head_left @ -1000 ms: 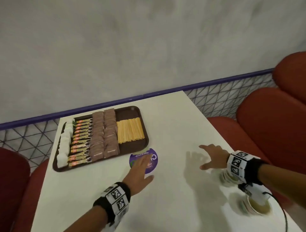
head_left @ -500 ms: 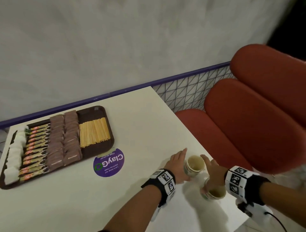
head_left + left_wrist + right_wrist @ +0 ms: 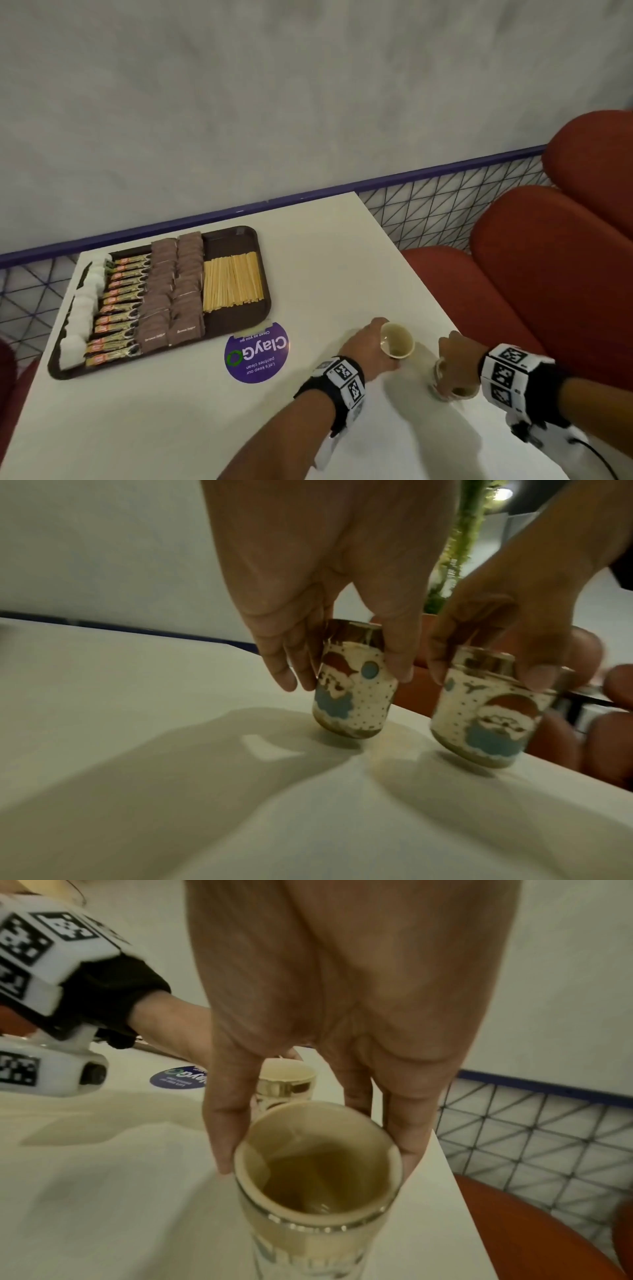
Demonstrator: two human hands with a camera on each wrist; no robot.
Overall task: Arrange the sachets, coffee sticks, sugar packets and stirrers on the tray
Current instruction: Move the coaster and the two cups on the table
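A dark brown tray (image 3: 239, 236) lies at the table's far left. On it sit white sugar packets (image 3: 80, 317), coffee sticks (image 3: 120, 308), brown sachets (image 3: 173, 291) and wooden stirrers (image 3: 233, 282) in neat rows. My left hand (image 3: 368, 346) grips a small Santa-printed cup (image 3: 397, 344), tilted with its base off the table (image 3: 352, 696). My right hand (image 3: 455, 356) holds a second such cup (image 3: 452, 390) by its gold rim (image 3: 318, 1172), near the table's right edge (image 3: 493, 710).
A round purple sticker (image 3: 257, 354) is stuck on the white table (image 3: 171, 428) just in front of the tray. Red padded seats (image 3: 548, 291) stand right of the table. A wire mesh rail (image 3: 428, 212) and grey wall run behind.
Both hands moved from over the bare table to the two cups at the right edge and took hold of them. The left cup is now tilted and lifted.
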